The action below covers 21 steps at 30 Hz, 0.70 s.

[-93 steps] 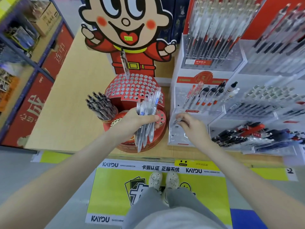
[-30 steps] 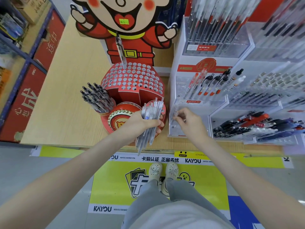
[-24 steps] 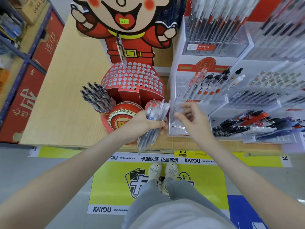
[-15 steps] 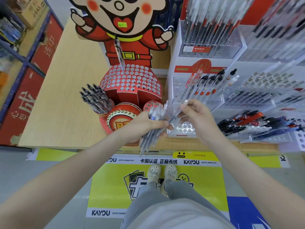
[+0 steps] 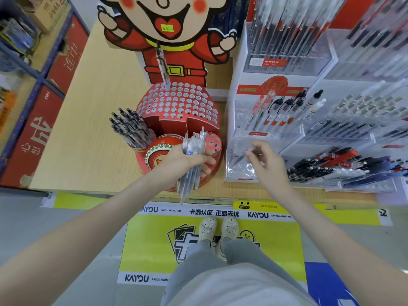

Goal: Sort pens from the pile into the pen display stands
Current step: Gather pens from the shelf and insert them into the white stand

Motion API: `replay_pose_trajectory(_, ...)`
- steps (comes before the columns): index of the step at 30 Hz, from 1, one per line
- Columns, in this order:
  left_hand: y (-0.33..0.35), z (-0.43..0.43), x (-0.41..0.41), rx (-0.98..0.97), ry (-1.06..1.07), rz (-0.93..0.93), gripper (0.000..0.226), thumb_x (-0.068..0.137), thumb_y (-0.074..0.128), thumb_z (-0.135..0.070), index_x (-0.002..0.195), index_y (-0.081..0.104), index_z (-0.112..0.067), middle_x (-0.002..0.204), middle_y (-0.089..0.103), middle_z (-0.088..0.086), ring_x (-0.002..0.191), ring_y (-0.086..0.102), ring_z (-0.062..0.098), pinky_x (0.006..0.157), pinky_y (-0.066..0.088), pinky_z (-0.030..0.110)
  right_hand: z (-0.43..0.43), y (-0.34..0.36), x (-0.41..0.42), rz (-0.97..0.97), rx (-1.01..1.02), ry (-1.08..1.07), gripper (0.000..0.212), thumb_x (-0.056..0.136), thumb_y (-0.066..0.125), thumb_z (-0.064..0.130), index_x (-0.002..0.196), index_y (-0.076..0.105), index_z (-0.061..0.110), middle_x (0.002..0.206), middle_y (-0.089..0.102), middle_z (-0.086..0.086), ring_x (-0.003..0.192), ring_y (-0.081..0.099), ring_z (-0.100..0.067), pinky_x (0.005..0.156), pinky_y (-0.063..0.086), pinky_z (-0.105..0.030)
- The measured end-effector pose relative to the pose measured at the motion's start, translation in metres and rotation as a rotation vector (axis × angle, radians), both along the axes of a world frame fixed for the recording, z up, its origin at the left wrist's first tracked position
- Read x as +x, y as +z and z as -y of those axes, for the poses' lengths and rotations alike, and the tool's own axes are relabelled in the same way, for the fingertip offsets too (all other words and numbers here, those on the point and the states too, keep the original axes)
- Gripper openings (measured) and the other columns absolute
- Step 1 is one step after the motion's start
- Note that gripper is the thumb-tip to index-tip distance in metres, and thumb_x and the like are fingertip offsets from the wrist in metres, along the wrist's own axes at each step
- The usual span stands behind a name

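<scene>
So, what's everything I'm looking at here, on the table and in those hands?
Cartoon cut-out: one, red, table's back.
Round stand: one, red, holed, centre.
Upright pen: one, clear, atop round stand.
Dark pens: cluster, black, round stand's left cup.
Tiered stand: one, clear, right of round stand.
Loose pens: many, black, red, blue, far right.
Table: one, pale wood.
Floor sticker: one, yellow, underfoot.
Left hand: one, gripping bundle of clear pens.
Right hand: one, pinching single pen over tiered stand's front tier.
</scene>
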<state>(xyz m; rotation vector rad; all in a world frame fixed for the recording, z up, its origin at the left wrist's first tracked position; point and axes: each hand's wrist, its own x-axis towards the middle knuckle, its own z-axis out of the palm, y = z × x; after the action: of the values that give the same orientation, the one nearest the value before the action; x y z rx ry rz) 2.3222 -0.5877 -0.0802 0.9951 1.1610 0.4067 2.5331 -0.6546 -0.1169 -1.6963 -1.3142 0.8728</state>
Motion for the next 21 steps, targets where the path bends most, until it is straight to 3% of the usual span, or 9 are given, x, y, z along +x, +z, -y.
replay_pose_trajectory(2,0.000,0.001,0.001,-0.001,-0.013,0.006,0.015,0.090,0.057,0.004,0.104,0.063,0.001,0.090,0.074,0.012,0.064,0.068,0.016,0.067,0.059,0.031,0.000,-0.005,-0.003,0.060,-0.058,0.064,0.016,0.093,0.057,0.013,0.090,0.049,0.026,0.085,0.062,0.008,0.081,0.060,0.000,0.076,0.044,-0.012)
replay_pose_trajectory(7,0.001,0.001,0.004,-0.005,-0.098,0.019,0.013,0.091,0.056,0.004,0.100,0.063,-0.002,0.089,0.073,0.010,0.063,0.066,0.015,0.062,0.056,0.027,-0.002,-0.020,-0.009,0.182,-0.150,0.125,0.006,0.091,0.060,0.017,0.094,0.054,0.017,0.089,0.066,-0.001,0.083,0.062,-0.018,0.079,0.049,-0.032)
replay_pose_trajectory(10,0.000,0.000,0.006,0.019,-0.141,0.015,0.013,0.091,0.055,0.004,0.099,0.063,-0.003,0.087,0.073,0.009,0.064,0.065,0.017,0.063,0.056,0.029,-0.006,-0.021,-0.010,0.238,-0.187,0.113,0.010,0.091,0.061,0.020,0.097,0.057,0.012,0.088,0.064,0.002,0.084,0.062,-0.020,0.073,0.045,-0.025)
replay_pose_trajectory(13,-0.001,-0.002,0.008,0.021,-0.163,0.004,0.012,0.091,0.056,0.005,0.098,0.063,-0.003,0.083,0.073,0.008,0.063,0.064,0.017,0.063,0.056,0.030,-0.007,-0.017,-0.013,0.256,-0.206,0.081,0.017,0.089,0.064,0.025,0.098,0.050,0.020,0.091,0.057,0.005,0.082,0.058,-0.016,0.071,0.041,-0.024)
replay_pose_trajectory(17,0.002,-0.001,0.011,0.028,-0.279,0.010,0.015,0.090,0.055,0.006,0.098,0.064,-0.003,0.085,0.072,0.010,0.065,0.063,0.019,0.064,0.056,0.030,0.000,0.008,-0.019,0.046,-0.096,-0.032,0.026,0.085,0.068,0.027,0.103,0.049,0.026,0.086,0.054,0.008,0.074,0.051,-0.006,0.069,0.041,-0.019)
replay_pose_trajectory(21,0.008,0.001,0.021,0.050,-0.437,0.050,0.016,0.090,0.054,0.009,0.099,0.063,-0.001,0.088,0.071,0.013,0.068,0.064,0.021,0.066,0.056,0.030,-0.005,0.026,-0.029,-0.335,-0.131,0.064,0.020,0.088,0.062,0.006,0.089,0.060,0.026,0.069,0.062,0.013,0.068,0.056,-0.003,0.072,0.042,-0.022)
